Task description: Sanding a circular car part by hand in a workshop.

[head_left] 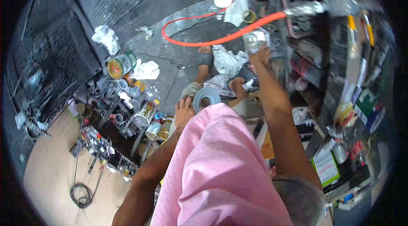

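Ring (207,91) beside left hand (184,114), floor (172,56) beyond

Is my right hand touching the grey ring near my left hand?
Apart. The head view shows a wide gap: the right hand is farther forward, while the grey ring is near the left hand.

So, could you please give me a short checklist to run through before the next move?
1. Right hand at the silvery container: ok.
2. Right hand's grip firm: cannot tell, blurred.
3. Left hand close to the grey ring: ok.
4. Orange cord clear of the container: cannot tell, depth unclear.
5. Floor ahead free of loose cloth: not ok; crumpled white cloth lies there.
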{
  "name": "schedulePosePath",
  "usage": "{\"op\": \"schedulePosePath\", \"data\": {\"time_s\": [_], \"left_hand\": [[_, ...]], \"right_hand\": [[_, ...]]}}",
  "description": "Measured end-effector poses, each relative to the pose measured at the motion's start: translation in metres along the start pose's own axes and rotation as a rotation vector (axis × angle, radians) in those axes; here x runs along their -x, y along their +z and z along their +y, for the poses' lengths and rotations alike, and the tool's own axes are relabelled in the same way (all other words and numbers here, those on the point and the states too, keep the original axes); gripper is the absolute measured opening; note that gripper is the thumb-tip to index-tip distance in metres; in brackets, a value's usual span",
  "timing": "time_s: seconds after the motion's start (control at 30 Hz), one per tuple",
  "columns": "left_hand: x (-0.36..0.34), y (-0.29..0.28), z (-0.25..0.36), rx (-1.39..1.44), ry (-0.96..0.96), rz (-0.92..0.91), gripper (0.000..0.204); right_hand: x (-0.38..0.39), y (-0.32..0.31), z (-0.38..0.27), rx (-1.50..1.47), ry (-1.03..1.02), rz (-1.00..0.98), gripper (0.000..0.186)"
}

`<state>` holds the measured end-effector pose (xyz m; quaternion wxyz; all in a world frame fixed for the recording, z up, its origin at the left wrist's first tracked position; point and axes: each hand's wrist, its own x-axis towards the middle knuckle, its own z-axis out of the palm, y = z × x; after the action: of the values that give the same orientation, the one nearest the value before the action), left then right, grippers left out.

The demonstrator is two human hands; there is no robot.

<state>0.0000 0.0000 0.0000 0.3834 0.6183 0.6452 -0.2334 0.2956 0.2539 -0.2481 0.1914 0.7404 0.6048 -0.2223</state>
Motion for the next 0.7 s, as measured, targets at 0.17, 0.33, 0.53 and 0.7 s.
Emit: {"op": "schedulePosePath", "data": {"time_s": [0.17, 0.33, 0.53, 0.7], "left_hand": [[0.024, -0.084, 0.038, 0.095, -0.097, -0.035, 0.063], [0.025, -0.071, 0.025, 0.268, 0.039, 0.11, 0.062], [0.014, -0.077, -0.02, 0.531, 0.113, 0.164, 0.056], [0.029, -0.168, -0.025, 1.055, -0.119, 0.027, 0.067]], "right_hand": [[0.064, -0.098, 0.01, -0.133, -0.122, -0.141, 0.091], [0.208, -0.242, 0.011, -0.674, -0.369, 0.034, 0.038], [0.321, -0.434, 0.037, -0.854, -0.295, 0.25, 0.014], [0.287, -0.5, 0.119, -0.62, -0.014, 0.674, 0.014]]}}
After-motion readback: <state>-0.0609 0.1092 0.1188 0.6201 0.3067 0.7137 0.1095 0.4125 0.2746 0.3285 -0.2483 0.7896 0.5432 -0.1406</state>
